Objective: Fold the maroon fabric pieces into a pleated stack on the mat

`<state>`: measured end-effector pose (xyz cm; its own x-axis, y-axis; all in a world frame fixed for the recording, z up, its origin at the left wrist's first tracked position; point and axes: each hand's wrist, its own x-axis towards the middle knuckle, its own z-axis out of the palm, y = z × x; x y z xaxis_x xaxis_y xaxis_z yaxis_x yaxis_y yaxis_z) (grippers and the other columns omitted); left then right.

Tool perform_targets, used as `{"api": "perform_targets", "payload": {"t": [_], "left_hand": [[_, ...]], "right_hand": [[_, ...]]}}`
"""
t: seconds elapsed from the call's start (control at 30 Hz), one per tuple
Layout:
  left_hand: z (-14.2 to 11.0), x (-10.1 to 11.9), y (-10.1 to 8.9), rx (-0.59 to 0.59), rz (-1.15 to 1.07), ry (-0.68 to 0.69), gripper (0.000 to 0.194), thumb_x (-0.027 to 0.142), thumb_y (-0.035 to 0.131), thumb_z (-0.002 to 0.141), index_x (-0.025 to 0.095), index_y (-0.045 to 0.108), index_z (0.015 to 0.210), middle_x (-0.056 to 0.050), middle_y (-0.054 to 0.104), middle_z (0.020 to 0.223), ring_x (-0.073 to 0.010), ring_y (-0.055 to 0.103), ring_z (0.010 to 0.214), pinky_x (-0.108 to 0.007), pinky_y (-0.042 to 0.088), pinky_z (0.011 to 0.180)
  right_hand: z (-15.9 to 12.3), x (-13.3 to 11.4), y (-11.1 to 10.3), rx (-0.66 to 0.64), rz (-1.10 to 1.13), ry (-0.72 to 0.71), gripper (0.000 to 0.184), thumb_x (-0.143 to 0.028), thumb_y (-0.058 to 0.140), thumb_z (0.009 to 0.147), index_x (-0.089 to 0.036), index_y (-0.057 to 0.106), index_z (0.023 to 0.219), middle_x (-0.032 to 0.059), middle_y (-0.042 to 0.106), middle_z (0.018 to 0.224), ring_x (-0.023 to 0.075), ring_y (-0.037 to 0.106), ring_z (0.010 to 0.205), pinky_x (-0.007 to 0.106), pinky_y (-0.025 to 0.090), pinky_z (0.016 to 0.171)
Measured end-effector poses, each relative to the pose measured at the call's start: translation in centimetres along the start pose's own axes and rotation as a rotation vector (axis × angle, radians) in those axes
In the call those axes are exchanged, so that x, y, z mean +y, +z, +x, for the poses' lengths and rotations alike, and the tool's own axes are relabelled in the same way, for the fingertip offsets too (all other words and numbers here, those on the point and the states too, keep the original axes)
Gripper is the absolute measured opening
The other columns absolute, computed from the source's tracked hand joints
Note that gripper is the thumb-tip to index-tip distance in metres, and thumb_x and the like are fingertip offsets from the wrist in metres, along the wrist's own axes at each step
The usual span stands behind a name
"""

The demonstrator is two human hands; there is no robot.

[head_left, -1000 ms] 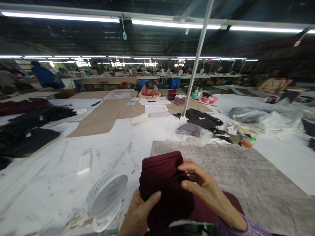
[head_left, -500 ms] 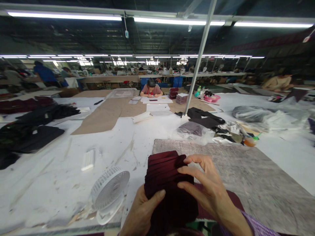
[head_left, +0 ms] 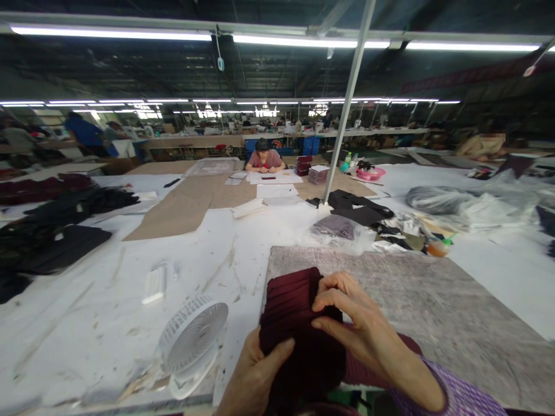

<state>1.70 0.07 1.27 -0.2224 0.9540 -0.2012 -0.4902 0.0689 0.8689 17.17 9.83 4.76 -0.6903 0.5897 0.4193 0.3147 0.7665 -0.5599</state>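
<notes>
A stack of dark maroon pleated fabric pieces (head_left: 290, 306) stands at the near edge of the table. My left hand (head_left: 255, 375) grips it from below, thumb pressed on the front face. My right hand (head_left: 359, 329) curls over the stack's right top edge, fingers pinching the layers. More maroon cloth (head_left: 390, 352) lies under my right wrist. The stack rests partly over a grey mottled board (head_left: 411, 300).
A small white fan (head_left: 191, 341) lies tilted at the left of my hands, with a white block (head_left: 154, 284) beyond it. Black garments (head_left: 56, 231) lie at far left, bagged cloth (head_left: 342, 231) and dark pieces (head_left: 355, 208) by a metal pole (head_left: 342, 121). A person (head_left: 264, 157) sits at the far end.
My right fingers have curled tighter over the stack's top edge. The stack has shifted slightly right and the view has wobbled a little.
</notes>
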Motion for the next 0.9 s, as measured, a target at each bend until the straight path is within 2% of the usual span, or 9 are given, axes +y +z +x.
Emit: {"api": "perform_targets", "payload": {"t": [0.1,0.2,0.33,0.43,0.5,0.6,0.67,0.77,0.9], "left_hand": [[0.1,-0.1,0.0,-0.016,-0.023,-0.012,0.033,0.026,0.069,0.069,0.015,0.07,0.1,-0.009,0.073,0.092,-0.0272,0.065,0.09,-0.038,0.05,0.083],[0.3,-0.1,0.3,-0.016,-0.079,-0.042,0.03,0.025,0.07,0.069,0.015,0.07,0.097,-0.008,0.074,0.089,-0.0275,0.064,0.092,-0.037,0.05,0.081],[0.6,0.0,0.8,0.035,-0.122,-0.018,0.025,0.023,0.07,0.068,0.014,0.072,0.091,-0.008,0.074,0.086,-0.0283,0.064,0.094,-0.038,0.048,0.085],[0.7,0.0,0.8,0.057,-0.161,-0.038,0.025,0.022,0.072,0.066,0.016,0.072,0.09,-0.006,0.074,0.084,-0.0275,0.064,0.094,-0.038,0.048,0.087],[0.8,0.0,0.5,0.045,-0.185,-0.081,0.024,0.022,0.072,0.066,0.016,0.072,0.089,-0.007,0.074,0.083,-0.0271,0.065,0.092,-0.038,0.048,0.086],[0.9,0.2,-0.1,0.045,-0.212,-0.11,0.03,0.023,0.073,0.066,0.017,0.07,0.096,-0.008,0.075,0.087,-0.0277,0.066,0.092,-0.039,0.049,0.085],[1.0,0.4,-0.5,0.062,-0.231,-0.076,0.039,0.022,0.073,0.066,0.017,0.067,0.104,-0.009,0.074,0.093,-0.0279,0.065,0.095,-0.039,0.048,0.088],[1.1,0.8,-0.7,0.043,-0.25,-0.046,0.043,0.018,0.07,0.069,0.017,0.063,0.112,-0.009,0.073,0.097,-0.0275,0.063,0.099,-0.04,0.046,0.092],[1.4,0.9,-0.9,0.043,-0.272,-0.005,0.041,0.016,0.067,0.073,0.019,0.062,0.114,-0.008,0.073,0.099,-0.0261,0.062,0.102,-0.04,0.045,0.094]], "right_hand": [[0.0,0.0,0.1,0.006,0.009,-0.012,0.013,-0.012,0.06,0.08,-0.023,0.053,0.081,0.0018,0.053,0.091,0.0171,0.051,0.086,0.03,0.045,0.073],[0.2,0.1,0.2,0.043,-0.046,-0.089,0.012,-0.012,0.056,0.083,-0.022,0.053,0.079,0.002,0.056,0.088,0.0171,0.051,0.085,0.031,0.043,0.073],[0.1,0.6,0.5,0.089,-0.193,-0.228,0.013,-0.01,0.054,0.084,-0.023,0.053,0.082,0.0016,0.064,0.091,0.019,0.051,0.087,0.034,0.039,0.075],[-0.3,1.4,1.0,0.087,-0.159,-0.243,0.017,-0.007,0.054,0.083,-0.024,0.052,0.084,-0.0001,0.065,0.09,0.0183,0.052,0.088,0.035,0.038,0.077],[-0.7,2.0,1.3,0.082,-0.019,-0.119,0.017,-0.011,0.058,0.082,-0.025,0.051,0.089,0.0,0.063,0.091,0.0174,0.053,0.087,0.034,0.041,0.078],[-1.3,2.6,1.6,0.037,0.244,0.209,0.03,-0.02,0.067,0.076,-0.026,0.051,0.1,0.0004,0.06,0.093,0.0172,0.055,0.086,0.03,0.045,0.075],[-1.7,2.8,1.7,-0.039,0.444,0.393,0.028,-0.021,0.068,0.075,-0.025,0.053,0.098,-0.0005,0.06,0.089,0.0164,0.056,0.082,0.028,0.046,0.07],[-2.1,2.4,1.7,-0.18,0.719,0.508,0.015,-0.021,0.065,0.077,-0.022,0.058,0.09,-0.0012,0.061,0.08,0.0157,0.057,0.078,0.026,0.046,0.07],[-2.3,1.3,1.7,-0.354,0.888,0.52,0.021,-0.019,0.063,0.077,-0.022,0.062,0.098,-0.0012,0.063,0.078,0.0166,0.058,0.078,0.026,0.045,0.069]]}}
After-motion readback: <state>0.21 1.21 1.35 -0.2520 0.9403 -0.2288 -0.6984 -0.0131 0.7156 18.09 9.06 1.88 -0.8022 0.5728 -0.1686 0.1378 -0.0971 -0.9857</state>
